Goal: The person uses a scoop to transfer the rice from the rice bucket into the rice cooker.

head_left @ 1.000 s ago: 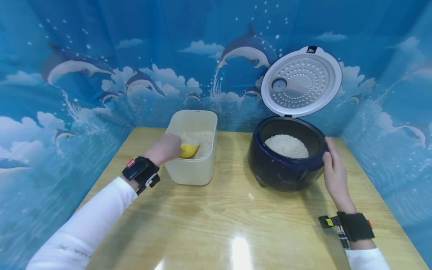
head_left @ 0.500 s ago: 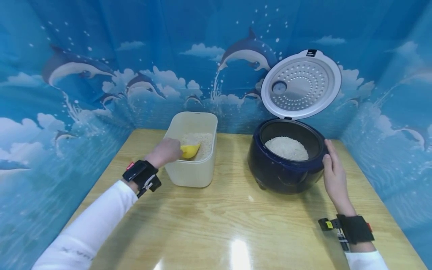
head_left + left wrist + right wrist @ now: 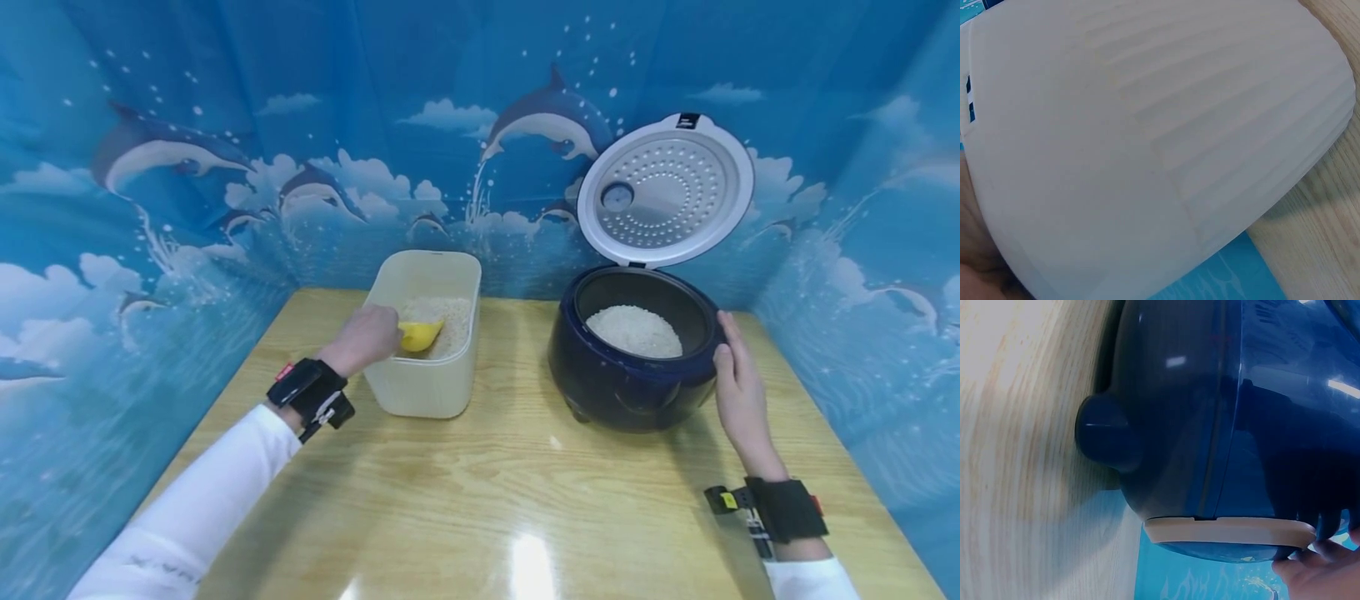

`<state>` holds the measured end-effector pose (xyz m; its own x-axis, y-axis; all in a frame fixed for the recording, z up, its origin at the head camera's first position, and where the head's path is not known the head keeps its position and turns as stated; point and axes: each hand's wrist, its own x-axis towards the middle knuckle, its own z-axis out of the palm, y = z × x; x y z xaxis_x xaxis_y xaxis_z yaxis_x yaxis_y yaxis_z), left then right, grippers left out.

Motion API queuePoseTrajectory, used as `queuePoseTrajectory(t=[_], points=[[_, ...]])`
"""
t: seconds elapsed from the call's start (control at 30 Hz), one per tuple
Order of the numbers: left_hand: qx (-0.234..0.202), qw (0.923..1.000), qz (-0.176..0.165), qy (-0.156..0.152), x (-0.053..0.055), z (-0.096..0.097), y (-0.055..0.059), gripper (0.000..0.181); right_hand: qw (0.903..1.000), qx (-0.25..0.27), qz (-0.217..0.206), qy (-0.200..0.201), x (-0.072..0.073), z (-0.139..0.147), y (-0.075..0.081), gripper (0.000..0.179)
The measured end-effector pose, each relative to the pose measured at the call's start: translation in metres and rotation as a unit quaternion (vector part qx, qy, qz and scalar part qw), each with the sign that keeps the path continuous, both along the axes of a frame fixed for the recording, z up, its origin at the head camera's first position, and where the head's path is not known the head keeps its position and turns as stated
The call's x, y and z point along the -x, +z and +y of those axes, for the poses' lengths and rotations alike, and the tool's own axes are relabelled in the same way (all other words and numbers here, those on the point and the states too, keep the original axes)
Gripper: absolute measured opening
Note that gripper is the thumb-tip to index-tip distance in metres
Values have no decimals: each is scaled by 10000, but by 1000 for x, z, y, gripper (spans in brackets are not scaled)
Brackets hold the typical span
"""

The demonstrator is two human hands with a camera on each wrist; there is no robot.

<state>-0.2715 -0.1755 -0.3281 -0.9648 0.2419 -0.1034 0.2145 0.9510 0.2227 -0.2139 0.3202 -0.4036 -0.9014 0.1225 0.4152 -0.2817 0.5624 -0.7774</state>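
A cream plastic bin (image 3: pixel 427 387) stands on the left of the table, with pale rice grains (image 3: pixel 454 321) inside. My left hand (image 3: pixel 367 337) reaches over its near left rim and grips a yellow scoop (image 3: pixel 422 335), whose bowl sits low in the bin at the grains; the handle is hidden in the fist. On the right is a dark blue rice cooker (image 3: pixel 630 396) with its lid (image 3: pixel 667 192) raised and a mound of white rice (image 3: pixel 636 332) in the pot. My right hand (image 3: pixel 742 396) rests on the cooker's right side, fingers straight along the rim.
The wooden table (image 3: pixel 480 500) runs up to a blue dolphin-print curtain (image 3: pixel 420 108) behind and at both sides. In the left wrist view, the bin's ribbed outer wall (image 3: pixel 1222 119) fills most of the picture. A stubby foot (image 3: pixel 1104 431) of the cooker shows in the right wrist view.
The head view has shifted slightly. Both hands, the scoop, the bin and the cooker stay nearly where they were.
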Motion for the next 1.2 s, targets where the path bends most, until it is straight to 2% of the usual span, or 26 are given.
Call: queuePoseTrajectory(t=[0.33,0.67,0.83,0.93,1.2], points=[[-48,9985,537,-82,-4,-2,3,33,10000,2,21,-8,-1,0,0,51],[26,9954,956,-92,-12,-3,15,35,10000,28,-3,21,-1,1,-2,51],[-158,9945,1032,78,-22,-4,20,25,10000,25,-11,26,0,1,-1,51],[-255,9921,1223,65,-29,-5,20,24,10000,11,0,10,1,1,0,51],[-672,9760,2064,-170,-53,-13,13,25,9999,41,69,84,0,2,-1,50]])
